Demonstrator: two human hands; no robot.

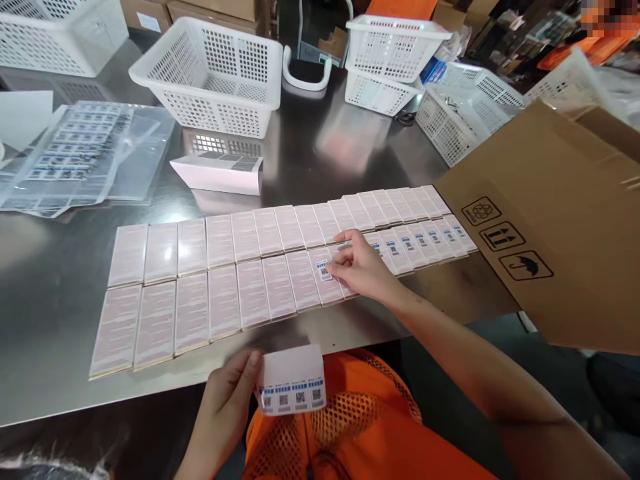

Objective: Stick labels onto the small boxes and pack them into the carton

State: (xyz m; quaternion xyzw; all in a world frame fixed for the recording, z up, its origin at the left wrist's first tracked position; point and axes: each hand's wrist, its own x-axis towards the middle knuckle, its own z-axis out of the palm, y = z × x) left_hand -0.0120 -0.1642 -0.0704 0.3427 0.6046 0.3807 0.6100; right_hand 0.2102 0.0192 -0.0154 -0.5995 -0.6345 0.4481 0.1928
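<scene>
My left hand (233,393) pinches a white sheet of stickers (293,367) by its left edge, above my lap. One row of QR-code labels with blue bands shows along the sheet's lower part. My right hand (363,267) is over the front row of flat pale pink boxes (223,303), thumb and index finger closed at the edge of a small QR-code sticker (323,269). That sticker lies against a box in the row; whether it is stuck down I cannot tell. Boxes to the right of my hand carry similar stickers (393,248); those to the left show none.
A brown cardboard carton (555,220) stands at the right end of the rows. Behind are a pink box (217,175), a white basket (210,80) and stacked baskets (395,53). Plastic bags with sticker sheets (83,147) lie at left on the metal table (45,267).
</scene>
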